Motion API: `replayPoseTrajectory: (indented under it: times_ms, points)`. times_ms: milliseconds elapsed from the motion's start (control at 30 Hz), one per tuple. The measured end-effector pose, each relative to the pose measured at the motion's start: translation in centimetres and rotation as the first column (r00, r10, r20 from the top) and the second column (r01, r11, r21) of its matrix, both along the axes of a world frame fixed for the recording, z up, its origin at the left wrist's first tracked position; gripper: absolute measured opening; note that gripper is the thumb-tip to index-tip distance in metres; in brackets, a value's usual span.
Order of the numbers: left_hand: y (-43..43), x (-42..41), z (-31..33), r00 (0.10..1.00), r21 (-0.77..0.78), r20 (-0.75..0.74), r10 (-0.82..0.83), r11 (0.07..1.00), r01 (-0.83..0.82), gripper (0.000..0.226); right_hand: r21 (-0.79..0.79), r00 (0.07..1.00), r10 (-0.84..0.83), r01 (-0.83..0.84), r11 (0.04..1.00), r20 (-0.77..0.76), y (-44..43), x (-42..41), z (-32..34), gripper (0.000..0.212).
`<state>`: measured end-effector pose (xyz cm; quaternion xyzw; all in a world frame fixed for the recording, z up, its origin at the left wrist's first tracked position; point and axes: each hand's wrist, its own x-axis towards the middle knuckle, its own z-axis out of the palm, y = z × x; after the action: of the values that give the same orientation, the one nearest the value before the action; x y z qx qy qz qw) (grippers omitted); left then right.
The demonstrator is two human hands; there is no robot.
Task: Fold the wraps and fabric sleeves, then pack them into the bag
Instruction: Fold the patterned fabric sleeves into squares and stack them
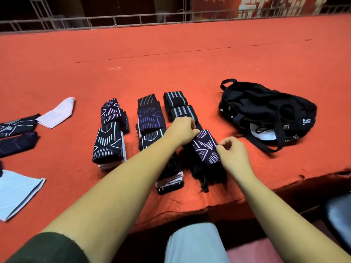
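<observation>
**Sleeve held at both ends, bag off to its right**

From the head camera, the dark patterned fabric sleeve [206, 147] lies folded just right of the frame's centre, on top of a black heap near the front edge of the red felt-covered table [171, 63]. Its long axis runs from the far end down toward the person, leaning a little to the right.

The left hand [183, 130] has its fingers curled and pinches the sleeve's far end. The right hand [233, 152] seems to nip the near right edge between thumb and fingertips. So the sleeve sits between the two hands, gripped by both.

The black soft cloth bag [266, 114] lies slumped in the right-centre of the frame, up and to the right of the sleeve and close to it. The right hand is the nearer one to it, so I'd judge any carry to the bag goes rightward.

The folded patterned stacks [110, 141] and grey-striped black wraps [178, 107] wait in the middle. At the left edge, a white flat sleeve [57, 112] and dark ones look unfolded.
</observation>
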<state>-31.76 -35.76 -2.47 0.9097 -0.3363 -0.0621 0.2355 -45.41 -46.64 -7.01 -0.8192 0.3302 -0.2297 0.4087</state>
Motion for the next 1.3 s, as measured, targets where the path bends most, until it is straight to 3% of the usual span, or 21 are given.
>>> replayPoseTrajectory:
  times_ms: [300,433,567,767,900,967,1133,1300]
  points:
    - [5.9,1.5,5.7,0.998,-0.282,-0.04,0.05,0.958,-0.059,0.008,-0.183,0.986,0.098,-0.072,0.981,0.136,2.7,1.9,7.4,0.015]
    - [13.0,3.0,7.6,0.993,-0.41,-0.057,0.104,0.904,-0.118,0.012,-0.198,0.954,0.243,-0.208,0.958,0.175,7.9,4.7,10.3,0.014]
    - [23.6,3.5,7.3,0.96,-0.472,-0.071,0.271,0.839,-0.271,0.016,-0.214,0.888,0.423,-0.384,0.898,0.181,15.8,7.8,11.4,0.014]
    - [39.8,1.8,2.8,0.786,-0.414,-0.169,0.594,0.681,-0.604,0.007,-0.127,0.752,0.648,-0.636,0.761,0.119,29.4,11.0,9.2,0.012]
    - [46.8,0.4,-2.3,0.628,-0.274,-0.165,0.761,0.576,-0.77,0.006,-0.053,0.655,0.755,-0.756,0.653,-0.033,36.3,11.8,5.0,0.01]
    - [48.6,-0.3,-4.9,0.628,-0.193,-0.163,0.761,0.6,-0.777,0.015,-0.022,0.601,0.794,-0.798,0.602,-0.092,38.6,11.8,2.5,0.006]
    - [49.9,-1.3,-9.6,0.846,-0.052,-0.152,0.511,0.851,-0.523,0.053,-0.068,0.48,0.848,-0.876,0.478,-0.224,41.0,12.0,-2.5,0.032]
    - [50.2,-0.4,-12.5,0.83,-0.2,0.091,0.55,0.827,-0.526,0.02,-0.062,0.461,0.848,-0.885,0.461,-0.262,40.4,12.6,-4.9,0.043]
